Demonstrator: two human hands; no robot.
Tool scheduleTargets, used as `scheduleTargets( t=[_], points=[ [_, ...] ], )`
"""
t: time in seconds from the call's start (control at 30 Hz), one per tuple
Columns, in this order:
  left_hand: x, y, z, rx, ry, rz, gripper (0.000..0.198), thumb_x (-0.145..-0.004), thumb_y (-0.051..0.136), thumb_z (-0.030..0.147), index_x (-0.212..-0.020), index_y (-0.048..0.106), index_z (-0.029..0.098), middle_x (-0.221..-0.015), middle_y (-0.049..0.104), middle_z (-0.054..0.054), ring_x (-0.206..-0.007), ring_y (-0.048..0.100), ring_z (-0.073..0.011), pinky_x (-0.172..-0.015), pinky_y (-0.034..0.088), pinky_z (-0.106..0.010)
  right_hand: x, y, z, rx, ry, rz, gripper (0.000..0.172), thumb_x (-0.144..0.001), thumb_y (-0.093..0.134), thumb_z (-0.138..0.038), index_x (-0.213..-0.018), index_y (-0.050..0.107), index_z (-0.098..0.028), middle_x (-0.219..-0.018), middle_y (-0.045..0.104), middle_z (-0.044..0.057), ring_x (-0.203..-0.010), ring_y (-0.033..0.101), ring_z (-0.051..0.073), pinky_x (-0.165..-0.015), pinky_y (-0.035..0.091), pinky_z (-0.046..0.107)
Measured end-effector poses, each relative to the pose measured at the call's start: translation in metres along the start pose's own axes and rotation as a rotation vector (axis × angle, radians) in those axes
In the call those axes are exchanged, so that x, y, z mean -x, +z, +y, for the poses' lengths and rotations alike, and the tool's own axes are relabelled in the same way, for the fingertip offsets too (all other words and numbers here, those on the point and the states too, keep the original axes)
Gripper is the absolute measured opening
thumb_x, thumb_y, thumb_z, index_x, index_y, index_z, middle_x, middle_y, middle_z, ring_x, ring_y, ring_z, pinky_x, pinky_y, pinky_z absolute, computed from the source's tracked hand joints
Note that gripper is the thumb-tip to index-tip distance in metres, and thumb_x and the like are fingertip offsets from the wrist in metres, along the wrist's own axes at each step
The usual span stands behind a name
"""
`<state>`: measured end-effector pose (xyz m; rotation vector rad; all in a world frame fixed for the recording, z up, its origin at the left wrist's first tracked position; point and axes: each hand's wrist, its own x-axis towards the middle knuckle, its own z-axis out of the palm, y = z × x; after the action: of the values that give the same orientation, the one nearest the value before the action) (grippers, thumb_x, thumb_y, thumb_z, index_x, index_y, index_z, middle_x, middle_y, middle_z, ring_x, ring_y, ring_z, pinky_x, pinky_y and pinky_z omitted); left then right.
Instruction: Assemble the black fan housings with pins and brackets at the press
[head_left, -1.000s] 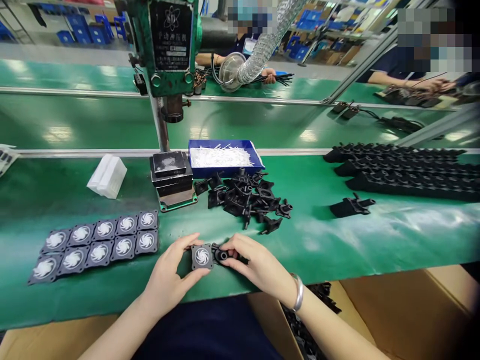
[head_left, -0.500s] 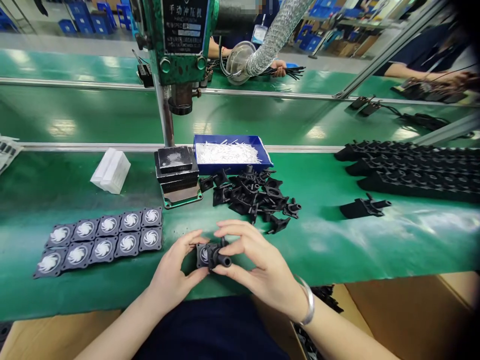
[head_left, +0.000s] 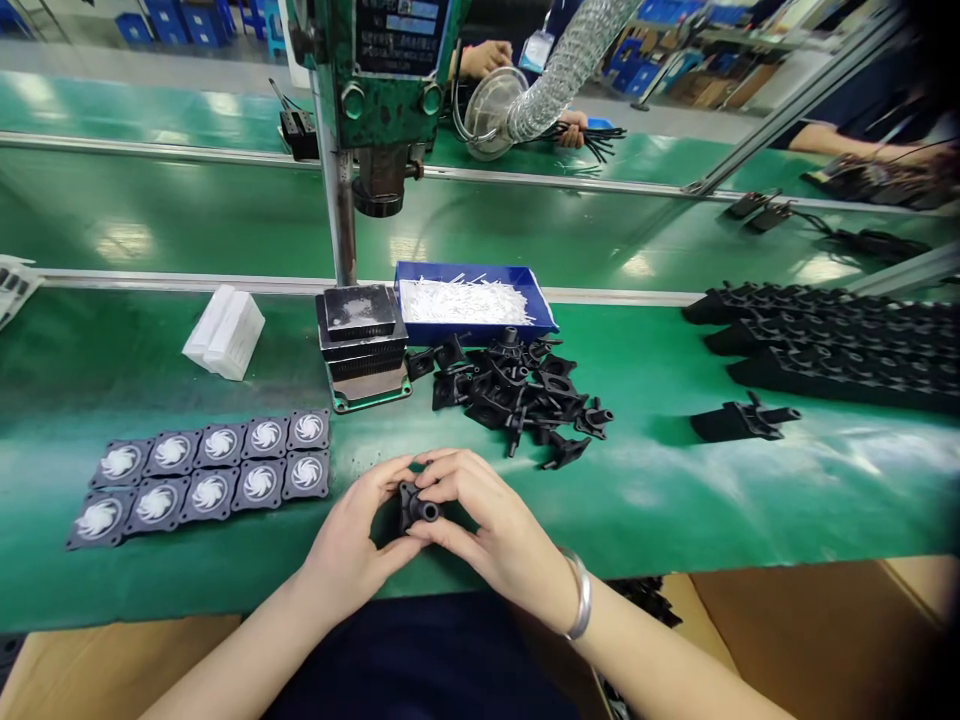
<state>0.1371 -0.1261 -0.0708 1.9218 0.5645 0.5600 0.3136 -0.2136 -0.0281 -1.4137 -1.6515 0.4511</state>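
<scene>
Black part [head_left: 417,508] held; blue tray [head_left: 544,305] holds white pins [head_left: 465,300]

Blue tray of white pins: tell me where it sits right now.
In the head view the blue tray sits at the far edge of the near green belt, centre, just right of the stacked black blocks and behind the pile of black parts.

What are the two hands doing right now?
Left hand: fingers closed on the small black plastic part.
Right hand: fingers closed on the same part.
</scene>
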Motion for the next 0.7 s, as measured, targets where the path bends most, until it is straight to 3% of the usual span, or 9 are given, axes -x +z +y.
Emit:
scheduleTargets(
  t=[0.27,0.37,0.43,0.57,0.7],
  points=[
    [-0.003,0.0,0.002,-0.038,0.041,0.004,0.061,-0.084,0.072,0.025,-0.137,0.043,0.032,-0.125,0.063,-0.003,-0.112,0.066,-0.0185,-0.099,0.055,-0.035,0.005,0.009,0.006,-0.054,0.045,0.002,0.016,-0.09,0.068,-0.031,-0.097,0.057,-0.023,-0.101,0.064,0.005,-0.101,0.059,0.02,-0.089,0.05,0.037],
    [-0.004,-0.007,0.016,-0.089,0.108,0.041,0.057,-0.081,0.076,0.026,-0.131,0.049,0.028,-0.12,0.065,-0.005,-0.107,0.066,-0.0187,-0.093,0.057,-0.032,-0.001,-0.003,0.004,-0.075,0.039,-0.072,0.023,-0.09,0.065,-0.041,-0.103,0.057,-0.024,-0.112,0.062,0.007,-0.108,0.059,0.02,-0.093,0.051,0.036],
    [-0.01,-0.023,0.035,-0.15,0.224,0.07,0.048,-0.082,0.076,0.025,-0.125,0.054,0.025,-0.114,0.067,-0.005,-0.104,0.066,-0.0179,-0.091,0.057,-0.03,-0.013,-0.021,-0.001,-0.02,0.0,-0.073,0.03,-0.091,0.062,-0.046,-0.111,0.057,-0.024,-0.122,0.059,0.01,-0.116,0.057,0.022,-0.097,0.051,0.038],
    [-0.043,-0.074,0.077,-0.314,0.466,0.239,0.038,-0.082,0.076,0.024,-0.117,0.06,0.021,-0.11,0.067,-0.005,-0.105,0.063,-0.0175,-0.095,0.053,-0.031,-0.065,-0.073,-0.023,0.192,-0.172,0.155,0.024,-0.095,0.059,-0.038,-0.114,0.056,-0.024,-0.123,0.059,0.011,-0.119,0.055,0.024,-0.102,0.048,0.046],
    [-0.101,-0.115,0.083,-0.324,0.442,0.394,0.036,-0.079,0.078,0.033,-0.109,0.064,0.019,-0.103,0.066,-0.005,-0.098,0.065,-0.0196,-0.087,0.056,-0.034,-0.157,-0.126,-0.058,0.211,-0.437,0.569,0.025,-0.094,0.061,-0.029,-0.116,0.053,-0.019,-0.119,0.056,0.011,-0.115,0.057,0.019,-0.1,0.052,0.039]
  ],
)
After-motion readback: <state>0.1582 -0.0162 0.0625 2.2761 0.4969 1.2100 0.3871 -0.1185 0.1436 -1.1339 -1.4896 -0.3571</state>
